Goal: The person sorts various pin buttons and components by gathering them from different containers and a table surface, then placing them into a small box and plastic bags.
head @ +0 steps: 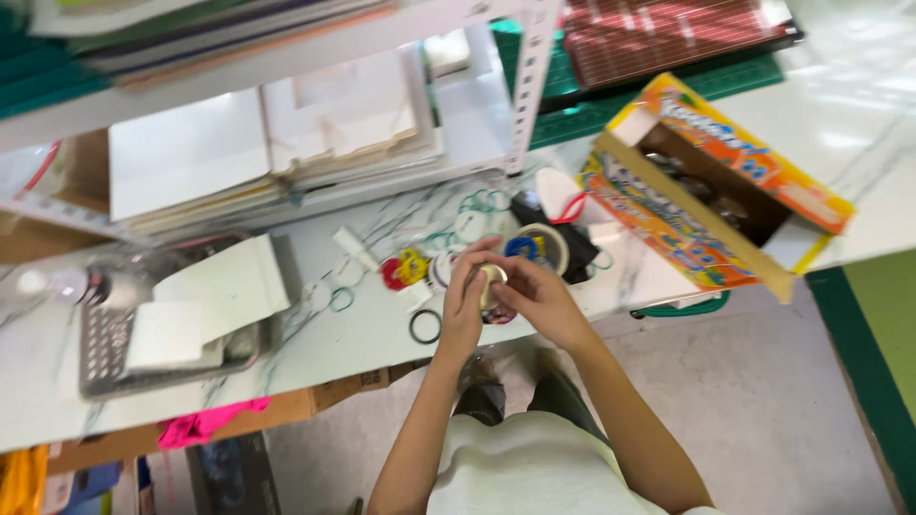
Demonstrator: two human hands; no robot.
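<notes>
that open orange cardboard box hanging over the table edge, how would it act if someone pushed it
The orange cardboard box looks thin-walled with its flaps open, so it would probably flex rather than stay stiff. One corner juts past the edge of the white table, so a push that way may tip it off. Dark contents inside probably add weight and could spill out.

Both hands met over the near edge of the white marbled table [334,348]. The left hand [465,300] and right hand [536,298] together gripped a small round pale object [491,277], fingers closed around it. A black ring [426,326] lay just left of the hands. An open orange cardboard box [711,181] sat to the right; a metal tray [119,348] lay well left
</notes>
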